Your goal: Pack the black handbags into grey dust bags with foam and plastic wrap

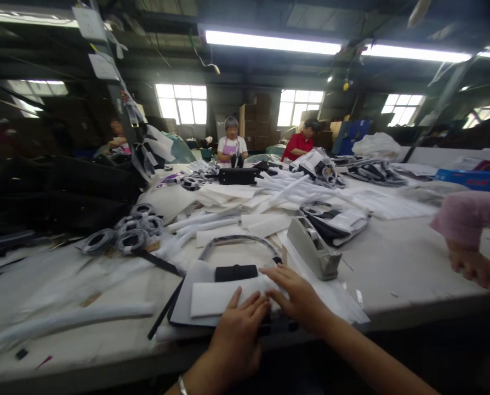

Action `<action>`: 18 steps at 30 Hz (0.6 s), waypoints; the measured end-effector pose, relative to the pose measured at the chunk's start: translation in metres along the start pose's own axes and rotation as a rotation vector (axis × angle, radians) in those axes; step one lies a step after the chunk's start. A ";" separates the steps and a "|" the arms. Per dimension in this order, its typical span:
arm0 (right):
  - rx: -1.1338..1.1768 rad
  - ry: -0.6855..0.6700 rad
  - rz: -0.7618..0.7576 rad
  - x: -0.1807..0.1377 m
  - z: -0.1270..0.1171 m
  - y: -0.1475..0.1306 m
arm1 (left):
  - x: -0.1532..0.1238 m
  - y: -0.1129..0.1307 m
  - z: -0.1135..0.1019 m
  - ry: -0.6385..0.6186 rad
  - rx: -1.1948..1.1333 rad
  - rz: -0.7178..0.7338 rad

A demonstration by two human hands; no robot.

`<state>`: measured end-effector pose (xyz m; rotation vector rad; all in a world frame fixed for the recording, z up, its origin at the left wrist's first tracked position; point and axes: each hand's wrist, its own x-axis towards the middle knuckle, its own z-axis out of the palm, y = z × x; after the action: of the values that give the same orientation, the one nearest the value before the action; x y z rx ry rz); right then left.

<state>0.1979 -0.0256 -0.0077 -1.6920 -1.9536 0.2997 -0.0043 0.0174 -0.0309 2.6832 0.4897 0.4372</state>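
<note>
A handbag (184, 299) lies flat at the table's front edge, its wrapped handle (239, 240) arching away from me. A white foam sheet (212, 299) lies across the bag, just below a black rolled piece (235, 272). My left hand (240, 329) rests on the sheet's lower edge, fingers stretched out. At the sheet's right end my right hand (296, 296) lies with its fingers apart, touching it. Both hands look open, though my palms hide part of the bag's lower right side.
A grey tape dispenser (313, 249) stands right of the bag. Coiled grey straps (133, 240) lie left; white wrapping strips (284, 189) pile up beyond. Another person's hand (475, 266) rests on the table at right. Black bags (60, 192) are stacked at left.
</note>
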 end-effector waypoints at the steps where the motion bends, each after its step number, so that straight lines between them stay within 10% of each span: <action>1: -0.021 -0.019 -0.054 -0.019 0.006 -0.002 | 0.000 0.001 -0.002 0.002 -0.012 0.006; 7: -0.527 0.160 -0.331 -0.067 0.047 0.017 | -0.010 -0.003 -0.023 0.016 0.067 0.097; 18: -0.532 0.109 -0.474 -0.047 0.032 0.029 | -0.094 -0.067 -0.053 -0.024 0.498 -0.035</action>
<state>0.2085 -0.0603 -0.0606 -1.4190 -2.4045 -0.5153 -0.1262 0.0555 -0.0335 3.1420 0.7169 0.3017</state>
